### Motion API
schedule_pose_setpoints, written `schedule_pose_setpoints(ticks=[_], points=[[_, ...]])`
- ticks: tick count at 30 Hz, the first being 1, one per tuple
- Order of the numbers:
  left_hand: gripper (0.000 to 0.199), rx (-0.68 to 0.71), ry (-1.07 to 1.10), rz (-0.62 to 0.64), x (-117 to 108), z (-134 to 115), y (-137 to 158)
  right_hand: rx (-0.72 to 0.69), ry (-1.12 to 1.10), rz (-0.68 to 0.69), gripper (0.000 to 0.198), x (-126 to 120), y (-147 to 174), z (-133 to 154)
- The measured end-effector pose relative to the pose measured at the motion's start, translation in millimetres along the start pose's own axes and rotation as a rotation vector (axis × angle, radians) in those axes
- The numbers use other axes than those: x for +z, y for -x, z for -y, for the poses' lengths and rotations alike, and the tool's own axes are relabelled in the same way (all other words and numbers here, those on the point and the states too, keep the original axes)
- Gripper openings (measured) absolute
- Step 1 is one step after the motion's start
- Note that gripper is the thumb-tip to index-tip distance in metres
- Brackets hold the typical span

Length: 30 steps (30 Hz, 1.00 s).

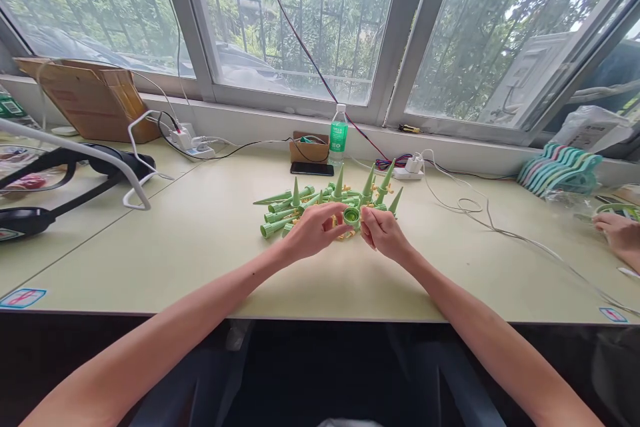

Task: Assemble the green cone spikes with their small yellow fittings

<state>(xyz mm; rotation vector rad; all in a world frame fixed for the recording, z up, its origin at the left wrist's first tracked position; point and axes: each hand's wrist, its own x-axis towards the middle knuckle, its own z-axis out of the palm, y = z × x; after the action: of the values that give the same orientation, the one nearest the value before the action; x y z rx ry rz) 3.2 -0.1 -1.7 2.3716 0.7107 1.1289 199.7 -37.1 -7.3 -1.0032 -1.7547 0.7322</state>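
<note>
A green plastic watering spike (351,216) is held with its round, open end towards me. My left hand (315,228) is closed around its left side, thumb below and fingers above. Against the right side of that end, my right hand (384,233) is closed in a pinch; what its fingertips grip is hidden. Just behind my hands lies a pile of similar green spikes (274,227), some lying flat and several pointing up. Small yellow parts show among them.
Behind the pile stand a bottle (339,137), a phone (313,169) and a small cardboard box (309,148). Power strips (407,173) and white cables (520,240) lie to the right, near hangers (560,170). Another person's hand (620,233) is at far right. A black headset (90,173) is left.
</note>
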Motion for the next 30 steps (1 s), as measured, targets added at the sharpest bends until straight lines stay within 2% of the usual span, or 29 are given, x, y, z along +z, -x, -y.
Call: schedule_pose_setpoints(ticks=[3,8,12,15,20,22,30], points=[[0.025,-0.031,0.006,0.017,-0.2,-1.9,-0.1,-0.018,0.031,-0.021,0.056,0.5,0.1,0.1],[0.042,-0.04,0.031,0.033,-0.8,-9.2,0.3,-0.047,0.075,-0.058,0.054,0.0,0.4,0.9],[0.035,-0.138,0.19,0.01,-2.7,-13.6,-1.1,-0.073,0.079,-0.094,0.052,-1.3,0.7,-0.2],[0.047,-0.229,0.322,0.011,-4.0,-14.5,-3.4,-0.099,0.082,-0.089,0.05,-1.9,1.1,-1.1],[0.072,-0.359,0.46,0.235,-3.5,-12.4,-4.8,-0.134,0.101,-0.053,0.046,-2.7,1.6,-0.9],[0.072,-0.398,0.511,0.291,-4.0,-12.6,-4.6,-0.136,0.108,-0.041,0.045,-3.1,1.8,-0.2],[0.06,-0.369,0.486,0.286,-10.2,-12.8,-4.7,-0.109,0.099,-0.02,0.044,-3.2,1.8,2.4]])
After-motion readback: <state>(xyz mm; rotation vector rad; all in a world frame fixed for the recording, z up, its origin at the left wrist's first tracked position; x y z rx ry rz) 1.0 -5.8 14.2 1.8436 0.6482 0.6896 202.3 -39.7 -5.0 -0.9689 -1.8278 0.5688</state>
